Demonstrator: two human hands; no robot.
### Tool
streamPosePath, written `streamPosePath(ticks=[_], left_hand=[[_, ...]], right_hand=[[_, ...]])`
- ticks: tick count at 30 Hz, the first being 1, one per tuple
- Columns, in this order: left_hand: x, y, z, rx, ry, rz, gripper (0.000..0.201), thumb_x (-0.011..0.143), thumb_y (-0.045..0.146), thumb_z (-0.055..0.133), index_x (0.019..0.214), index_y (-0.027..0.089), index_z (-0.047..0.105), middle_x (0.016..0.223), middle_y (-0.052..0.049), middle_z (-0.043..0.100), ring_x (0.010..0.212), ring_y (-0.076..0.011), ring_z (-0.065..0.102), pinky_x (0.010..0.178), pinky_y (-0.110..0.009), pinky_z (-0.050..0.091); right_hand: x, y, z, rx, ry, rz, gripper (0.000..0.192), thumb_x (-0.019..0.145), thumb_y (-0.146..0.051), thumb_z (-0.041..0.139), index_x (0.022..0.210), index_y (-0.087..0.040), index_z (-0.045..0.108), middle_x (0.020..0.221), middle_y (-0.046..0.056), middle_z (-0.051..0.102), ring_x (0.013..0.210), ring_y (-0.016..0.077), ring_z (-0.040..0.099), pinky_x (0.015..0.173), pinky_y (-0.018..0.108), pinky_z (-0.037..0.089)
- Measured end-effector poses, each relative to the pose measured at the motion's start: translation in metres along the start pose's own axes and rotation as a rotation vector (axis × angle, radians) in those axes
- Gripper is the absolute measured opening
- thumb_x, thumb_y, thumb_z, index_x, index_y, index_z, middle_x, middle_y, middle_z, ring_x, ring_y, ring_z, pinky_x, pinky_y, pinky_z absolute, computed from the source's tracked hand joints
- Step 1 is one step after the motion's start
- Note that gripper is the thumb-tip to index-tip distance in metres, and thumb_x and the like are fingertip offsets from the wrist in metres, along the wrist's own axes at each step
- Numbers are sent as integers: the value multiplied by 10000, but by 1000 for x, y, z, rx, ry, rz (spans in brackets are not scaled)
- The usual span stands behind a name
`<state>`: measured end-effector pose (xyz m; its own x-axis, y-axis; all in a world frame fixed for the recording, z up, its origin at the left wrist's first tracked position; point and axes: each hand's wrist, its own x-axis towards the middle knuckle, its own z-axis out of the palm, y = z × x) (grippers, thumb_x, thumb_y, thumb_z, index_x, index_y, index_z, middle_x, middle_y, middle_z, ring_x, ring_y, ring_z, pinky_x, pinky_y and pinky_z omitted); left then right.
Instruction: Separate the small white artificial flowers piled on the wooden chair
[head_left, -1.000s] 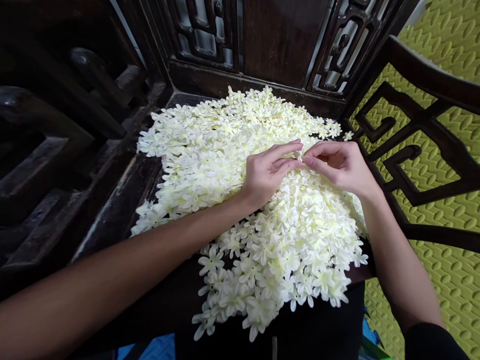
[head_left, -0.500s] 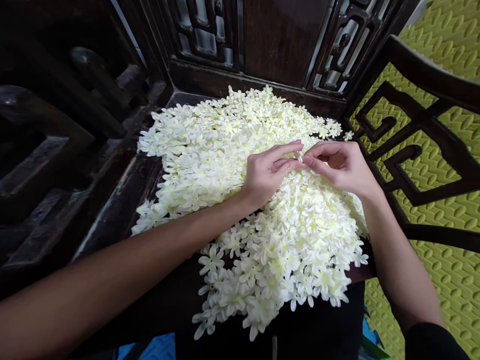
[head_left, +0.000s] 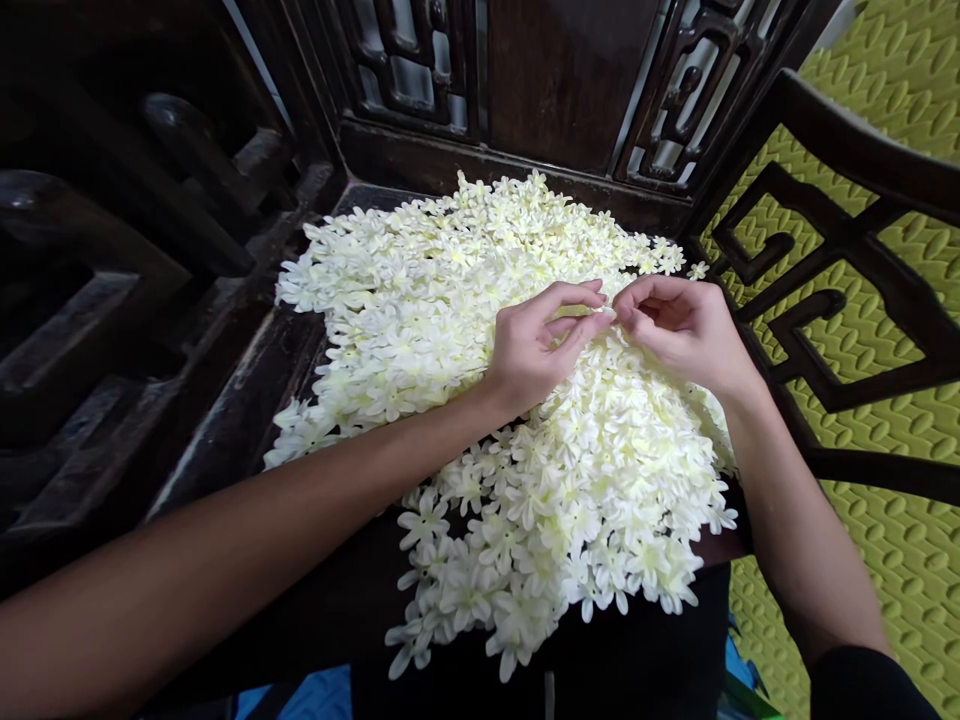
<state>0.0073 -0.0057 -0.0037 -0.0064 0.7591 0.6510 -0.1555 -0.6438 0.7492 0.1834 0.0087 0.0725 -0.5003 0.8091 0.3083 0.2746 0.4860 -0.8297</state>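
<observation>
A wide heap of white artificial flowers [head_left: 420, 300] with pale yellow centres spreads in front of me, its near part hanging over my lap. Above its right half my left hand [head_left: 544, 340] is pinched, with a small white bit, seemingly a flower, at its fingertips. Close beside it, my right hand [head_left: 679, 325] is curled with thumb and index finger pressed together. Its fingertips nearly meet those of the left. What they pinch, if anything, is too small to make out.
Dark carved wooden panels [head_left: 566, 85] rise behind the heap. At the right stands a dark wooden chair back or armrest [head_left: 862, 235]; a yellow-green textured mat [head_left: 862, 560] covers the floor there. Dark wooden bars [head_left: 199, 170] are at the left. Something blue [head_left: 315, 692] shows below.
My right fingertips have drawn slightly away from the left ones and curled in more. The left fingers have shifted a little. The heap looks unmoved.
</observation>
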Motion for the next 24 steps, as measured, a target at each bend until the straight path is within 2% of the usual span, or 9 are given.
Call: streamPosePath(ticks=[7, 10, 13, 16, 20, 24], left_hand=[[-2, 3, 1, 15, -17, -19, 191, 869, 177, 673, 1059, 193, 654, 1208, -87, 684, 1218, -229, 654, 984, -372, 623], [-1, 1, 0, 19, -4, -10, 156, 869, 173, 666, 1023, 192, 648, 1130, -71, 693, 1135, -202, 685, 953, -347, 630], [0, 1, 0, 28, -12, 2, 152, 865, 165, 665, 1013, 192, 640, 1087, -62, 688, 1092, -187, 690, 945, -339, 628], [0, 1, 0, 37, -22, 6, 203, 857, 163, 673, 1051, 198, 624, 1088, -61, 680, 1072, -178, 688, 929, -330, 630], [0, 2, -1, 46, 9, -32, 312, 833, 164, 703, 1110, 208, 567, 1161, -74, 669, 1055, -169, 690, 910, -325, 635], [-1, 3, -1, 19, 13, -26, 189, 855, 158, 670, 1017, 193, 579, 1169, -81, 666, 1139, -197, 672, 924, -347, 637]], right_hand=[[1, 0, -1, 50, -14, 8, 82, 857, -78, 671, 870, -138, 727, 744, 7, 629, 629, 91, 510, 555, 224, 403], [0, -4, 1, 66, -25, 19, 40, 866, -152, 717, 899, -143, 739, 775, 18, 656, 655, 103, 540, 568, 231, 422], [-1, -6, 3, 51, -44, 33, 148, 837, -257, 785, 924, -146, 741, 823, 37, 679, 672, 119, 566, 562, 246, 433], [-1, -5, 4, 15, -24, 36, 207, 822, -327, 802, 904, -148, 737, 814, 39, 677, 651, 118, 555, 543, 249, 422], [0, -1, 3, -1, -6, 56, 231, 833, -366, 788, 877, -153, 711, 747, 16, 626, 580, 94, 474, 481, 241, 340], [1, 2, 1, 29, -19, 57, 247, 850, -393, 767, 879, -160, 692, 765, 22, 602, 623, 108, 493, 507, 247, 350]])
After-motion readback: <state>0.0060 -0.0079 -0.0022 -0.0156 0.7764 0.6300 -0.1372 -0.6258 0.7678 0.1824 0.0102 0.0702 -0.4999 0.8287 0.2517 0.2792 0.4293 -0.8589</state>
